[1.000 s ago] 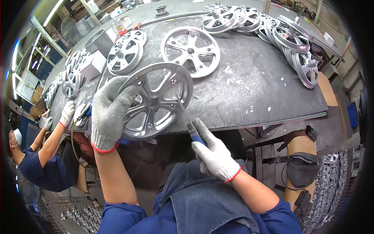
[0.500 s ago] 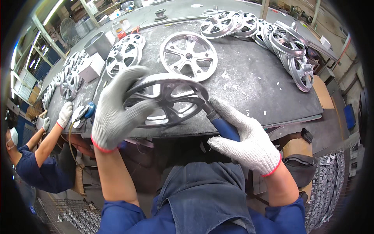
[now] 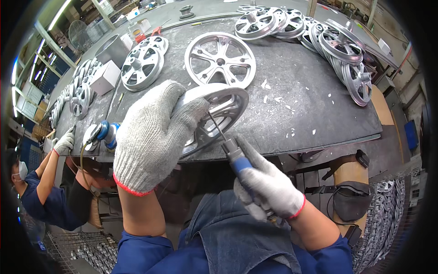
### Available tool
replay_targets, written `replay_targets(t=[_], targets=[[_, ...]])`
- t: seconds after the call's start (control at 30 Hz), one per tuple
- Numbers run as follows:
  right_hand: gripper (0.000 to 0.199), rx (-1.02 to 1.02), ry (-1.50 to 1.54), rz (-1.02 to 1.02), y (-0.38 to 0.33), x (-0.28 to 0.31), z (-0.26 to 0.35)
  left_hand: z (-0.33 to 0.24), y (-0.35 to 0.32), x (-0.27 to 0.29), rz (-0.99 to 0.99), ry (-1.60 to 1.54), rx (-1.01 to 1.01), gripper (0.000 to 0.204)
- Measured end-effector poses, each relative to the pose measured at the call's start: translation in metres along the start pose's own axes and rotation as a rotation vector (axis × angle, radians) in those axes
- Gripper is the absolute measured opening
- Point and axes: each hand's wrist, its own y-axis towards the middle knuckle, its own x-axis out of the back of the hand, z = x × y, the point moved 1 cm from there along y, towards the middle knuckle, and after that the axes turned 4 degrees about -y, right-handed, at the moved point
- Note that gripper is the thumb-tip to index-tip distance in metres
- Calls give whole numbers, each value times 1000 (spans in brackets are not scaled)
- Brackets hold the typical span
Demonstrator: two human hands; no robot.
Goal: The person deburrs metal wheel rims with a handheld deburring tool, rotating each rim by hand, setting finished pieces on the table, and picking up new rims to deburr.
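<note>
Your hands hold a wheel and a tool at the table's front edge.

Your left hand (image 3: 153,134) in a knit glove is closed over the rim of the silver wheel (image 3: 214,116), which now stands tilted on the dark table (image 3: 310,105), steeper than half a second ago. Your right hand (image 3: 267,185) has dropped below the wheel and now grips a blue-handled tool (image 3: 232,153), its thin tip inside the spokes. Behind the wheel lies another flat wheel (image 3: 220,59); to the right of it the tabletop is open, with white chips. A co-worker's gloved hand (image 3: 64,144) is far left of the wheel.
</note>
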Motion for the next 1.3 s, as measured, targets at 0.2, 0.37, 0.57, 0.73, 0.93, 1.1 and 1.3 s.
replay_targets(t=[0.2,0.37,0.57,0.73,0.93,1.1,1.3], targets=[[82,133,-377,-153,10,8,-25,-4,2,-4,-6,3,25,32],[77,429,-1544,-567,12,10,-33,0,3,-2,-20,65,30,34],[78,504,-1188,-531,17,15,-37,1,6,-2,-20,48,0,36],[79,262,-318,-144,26,-5,-41,20,13,0,5,497,-469,34],[86,258,392,350,14,34,-29,45,16,10,-39,-102,-60,35],[102,146,-280,-293,-36,31,-15,46,27,26,210,-373,190,50],[91,446,-1254,-384,-23,52,-27,30,81,-16,347,-381,-144,61]])
